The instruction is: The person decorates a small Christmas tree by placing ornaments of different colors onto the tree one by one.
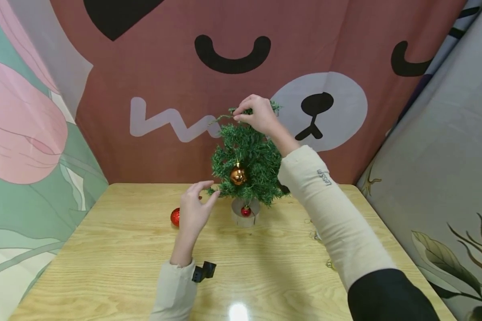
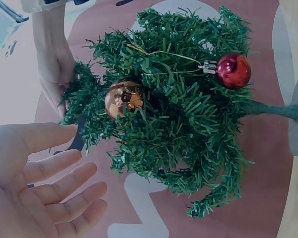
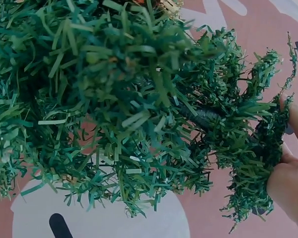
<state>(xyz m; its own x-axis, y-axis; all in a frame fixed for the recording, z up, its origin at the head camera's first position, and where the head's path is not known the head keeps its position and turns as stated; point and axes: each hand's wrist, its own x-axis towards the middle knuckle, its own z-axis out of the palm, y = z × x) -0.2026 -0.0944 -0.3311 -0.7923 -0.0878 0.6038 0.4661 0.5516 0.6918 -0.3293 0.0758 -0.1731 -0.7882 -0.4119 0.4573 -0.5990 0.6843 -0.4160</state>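
A small green artificial Christmas tree [image 1: 249, 147] stands upright in a pale round base [image 1: 241, 219]. High up at its top, my right hand [image 1: 259, 115] pinches a thin green strand [image 3: 291, 64] among the tip's needles. My left hand [image 1: 194, 207] is beside the lower left branches, its fingers spread and holding nothing; the left wrist view has this palm [image 2: 20, 183] apart from the needles. A shiny copper-coloured bauble [image 1: 238, 175] hangs at the tree's front. Below it, a small red bauble [image 2: 233, 71] dangles on a gold loop.
On the wooden table [image 1: 136, 267], a glittery red ball [image 1: 175, 217] lies just left of my left hand. Small silver [image 1: 316, 235] and gold [image 1: 330, 265] items lie by my right sleeve, partly covered. A printed brown curtain [image 1: 164, 76] hangs close behind the tree.
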